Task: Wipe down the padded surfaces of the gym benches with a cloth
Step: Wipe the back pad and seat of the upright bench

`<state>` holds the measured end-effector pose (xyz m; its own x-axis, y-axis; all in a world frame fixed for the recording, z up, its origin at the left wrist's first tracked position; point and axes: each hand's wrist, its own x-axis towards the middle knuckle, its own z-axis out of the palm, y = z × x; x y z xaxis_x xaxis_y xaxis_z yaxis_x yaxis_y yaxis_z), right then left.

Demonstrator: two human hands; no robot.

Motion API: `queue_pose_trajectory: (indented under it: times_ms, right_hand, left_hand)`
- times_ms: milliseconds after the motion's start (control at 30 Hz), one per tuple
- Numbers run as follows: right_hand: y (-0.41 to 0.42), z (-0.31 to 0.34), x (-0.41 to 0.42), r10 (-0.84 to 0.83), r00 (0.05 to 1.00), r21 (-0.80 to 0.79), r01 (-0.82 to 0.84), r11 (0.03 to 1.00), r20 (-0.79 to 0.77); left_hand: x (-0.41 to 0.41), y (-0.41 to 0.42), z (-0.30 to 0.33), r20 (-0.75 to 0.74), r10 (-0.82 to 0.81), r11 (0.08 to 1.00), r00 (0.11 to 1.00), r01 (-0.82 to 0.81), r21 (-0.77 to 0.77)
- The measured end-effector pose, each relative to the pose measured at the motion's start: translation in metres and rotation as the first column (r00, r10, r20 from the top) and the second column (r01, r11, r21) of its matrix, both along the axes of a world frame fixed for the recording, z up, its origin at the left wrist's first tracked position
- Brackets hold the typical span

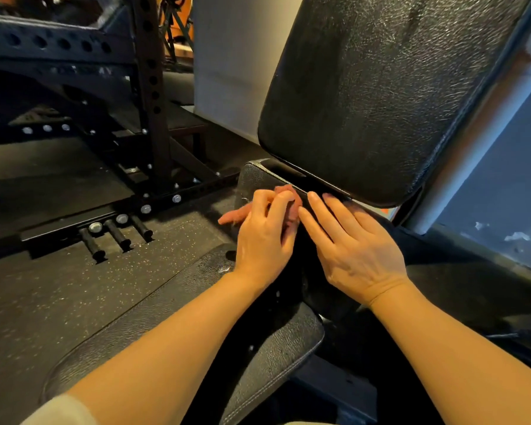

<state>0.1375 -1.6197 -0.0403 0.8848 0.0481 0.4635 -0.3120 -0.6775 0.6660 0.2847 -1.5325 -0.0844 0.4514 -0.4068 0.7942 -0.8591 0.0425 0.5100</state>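
Your left hand [262, 237] grips the pink cloth [288, 207] with curled fingers, bunching it against the rear edge of the seat pad [258, 179], directly below the lower edge of the inclined back pad [377, 93]. One end of the cloth trails out past the left side of that hand, toward the left edge of the seat pad. Your right hand [354, 246] lies flat, fingers extended and holding nothing, resting on the pad surface just beside the cloth; its index fingertip touches or nearly touches the bunched fabric.

The governing relation is the narrow gap between the seat pad and the back pad. Its long axis runs from the near left corner of the seat pad toward the far right, under the back pad's lower edge. The cloth sits at the left end of that line, and the left hand is the nearer hand to it. The unwiped length appears to lie to the right of the grip, so the next stroke likely travels rightward along the seam, where the right hand currently occupies the path
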Motion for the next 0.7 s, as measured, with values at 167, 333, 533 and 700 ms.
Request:
queue_pose_trajectory:
  times_ms: [167,333,533,700]
  right_hand:
    - [0.0,-0.001,0.002,-0.007,1.0,0.011,0.007,1.0,0.001]
    - [-0.002,-0.002,0.0,-0.018,1.0,0.017,0.018,1.0,-0.017]
    - [-0.003,-0.003,0.0,0.009,1.0,0.035,-0.009,0.999,-0.006]
    - [-0.003,-0.003,-0.001,0.005,1.0,0.034,-0.005,0.999,-0.008]
  left_hand:
    - [0.021,-0.002,0.007,-0.081,0.081,0.994,0.993,-0.075,0.079]
    - [0.038,0.002,0.023,-0.278,0.301,0.953,0.912,-0.28,0.114]
    - [0.044,0.0,0.033,0.075,0.082,0.992,0.994,-0.088,0.088]
    - [0.084,0.005,0.033,-0.277,0.322,0.939,0.905,-0.268,0.216]
